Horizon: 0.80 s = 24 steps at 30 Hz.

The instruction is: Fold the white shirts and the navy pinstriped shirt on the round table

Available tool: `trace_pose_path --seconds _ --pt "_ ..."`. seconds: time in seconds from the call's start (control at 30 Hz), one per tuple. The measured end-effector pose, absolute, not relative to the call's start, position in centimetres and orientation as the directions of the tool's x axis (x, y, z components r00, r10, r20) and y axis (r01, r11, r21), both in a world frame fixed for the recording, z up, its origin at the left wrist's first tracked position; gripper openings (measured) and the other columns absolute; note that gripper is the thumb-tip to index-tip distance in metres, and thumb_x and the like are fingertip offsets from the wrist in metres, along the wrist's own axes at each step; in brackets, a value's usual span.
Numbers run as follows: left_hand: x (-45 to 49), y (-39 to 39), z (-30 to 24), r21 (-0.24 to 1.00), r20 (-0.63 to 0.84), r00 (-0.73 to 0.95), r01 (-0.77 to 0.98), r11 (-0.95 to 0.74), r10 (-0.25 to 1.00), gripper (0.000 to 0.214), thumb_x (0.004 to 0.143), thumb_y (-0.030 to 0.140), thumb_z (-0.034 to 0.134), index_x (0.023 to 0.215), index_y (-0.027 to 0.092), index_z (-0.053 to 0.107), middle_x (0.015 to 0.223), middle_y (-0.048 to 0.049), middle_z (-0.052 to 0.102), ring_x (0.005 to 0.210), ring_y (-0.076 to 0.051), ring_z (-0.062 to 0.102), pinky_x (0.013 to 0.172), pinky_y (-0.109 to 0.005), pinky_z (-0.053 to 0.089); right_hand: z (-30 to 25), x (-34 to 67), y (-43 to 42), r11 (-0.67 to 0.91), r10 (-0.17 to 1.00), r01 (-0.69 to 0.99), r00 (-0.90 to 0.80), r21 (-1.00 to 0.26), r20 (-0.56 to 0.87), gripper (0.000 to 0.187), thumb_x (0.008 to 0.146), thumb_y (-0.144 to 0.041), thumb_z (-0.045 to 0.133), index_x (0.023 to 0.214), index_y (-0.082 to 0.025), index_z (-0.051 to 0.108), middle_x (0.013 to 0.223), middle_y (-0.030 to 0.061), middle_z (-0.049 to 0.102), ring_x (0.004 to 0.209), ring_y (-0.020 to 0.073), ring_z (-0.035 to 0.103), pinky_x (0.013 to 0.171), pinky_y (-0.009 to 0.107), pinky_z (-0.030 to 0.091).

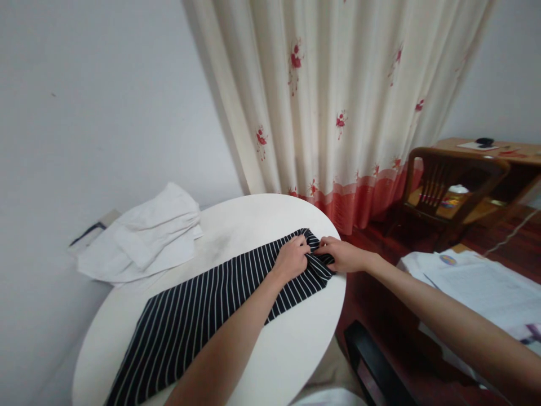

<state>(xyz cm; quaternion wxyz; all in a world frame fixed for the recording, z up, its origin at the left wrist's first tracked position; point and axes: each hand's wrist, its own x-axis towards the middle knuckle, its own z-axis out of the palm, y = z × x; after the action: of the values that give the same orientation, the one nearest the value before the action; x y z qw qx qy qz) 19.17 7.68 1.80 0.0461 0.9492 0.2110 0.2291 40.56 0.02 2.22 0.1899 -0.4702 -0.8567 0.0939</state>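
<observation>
A black cloth with thin white stripes (207, 307) lies lengthwise across the round white table (257, 217). Its kind of garment is not plain from here. At the cloth's right end, my left hand (292, 258) is closed on the bunched fabric, the fingers curled in. Facing it, my right hand (341, 255) pinches the same end near the table's right edge. Between the two hands the fabric is gathered and twisted, and some fingertips are hidden in the folds. My left forearm passes over the middle of the cloth.
A folded white garment (147, 239) rests at the table's back left, against the wall. Behind the table hangs a flowered curtain (313, 129). To the right are a wooden chair (456, 175), a desk (515, 148) and stacked papers (477, 287). A black armrest (376, 361) stands near me.
</observation>
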Motion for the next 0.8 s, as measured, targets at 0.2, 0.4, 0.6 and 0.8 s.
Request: trace_pose_path --seconds 0.2,0.4,0.6,0.8 --pt "19.0 7.6 1.8 0.22 0.459 0.774 0.377 -0.9 0.437 0.032 0.074 0.001 0.044 0.08 0.021 0.068 0.102 -0.0061 0.063 0.098 -0.022 0.056 0.089 -0.038 0.052 2.3 39.2 0.9 0.51 0.859 0.807 -0.46 -0.3 0.222 0.012 0.081 -0.016 0.063 0.075 -0.019 0.073 0.086 0.0058 0.067 0.081 0.0181 0.059 0.071 0.026 0.042" --pt "18.9 7.7 1.5 0.279 0.532 0.7 0.386 -0.879 0.476 0.032 0.075 0.0 0.042 0.082 0.021 0.065 0.097 -0.0061 0.063 0.097 -0.022 0.057 0.087 -0.036 0.051 1.1 37.9 1.8 0.382 0.924 0.554 -0.206 -0.74 0.322 0.016 0.079 -0.018 0.058 0.075 -0.017 0.073 0.072 0.0017 0.069 0.066 0.0143 0.058 0.063 0.024 0.043" --pt "18.9 7.5 1.5 0.317 0.587 0.657 0.352 -0.881 0.474 0.028 0.078 0.0 0.042 0.08 0.02 0.061 0.093 -0.0065 0.061 0.094 -0.021 0.057 0.084 -0.035 0.051 0.8 36.9 1.9 0.326 0.913 0.348 -0.359 -0.879 0.196 0.013 0.072 -0.021 0.056 0.063 -0.016 0.064 0.061 -0.0039 0.057 0.06 0.0115 0.048 0.058 0.023 0.042" --pt "19.3 7.3 1.5 0.397 0.589 0.649 0.287 -0.872 0.482 0.029 0.08 -0.001 0.043 0.091 0.02 0.061 0.104 -0.0072 0.058 0.103 -0.021 0.058 0.094 -0.038 0.052 1.9 37.7 1.7 0.32 0.862 0.352 -0.494 -0.88 0.116 0.015 0.069 -0.016 0.047 0.064 -0.016 0.06 0.06 -0.0045 0.052 0.06 0.0104 0.044 0.056 0.022 0.04"
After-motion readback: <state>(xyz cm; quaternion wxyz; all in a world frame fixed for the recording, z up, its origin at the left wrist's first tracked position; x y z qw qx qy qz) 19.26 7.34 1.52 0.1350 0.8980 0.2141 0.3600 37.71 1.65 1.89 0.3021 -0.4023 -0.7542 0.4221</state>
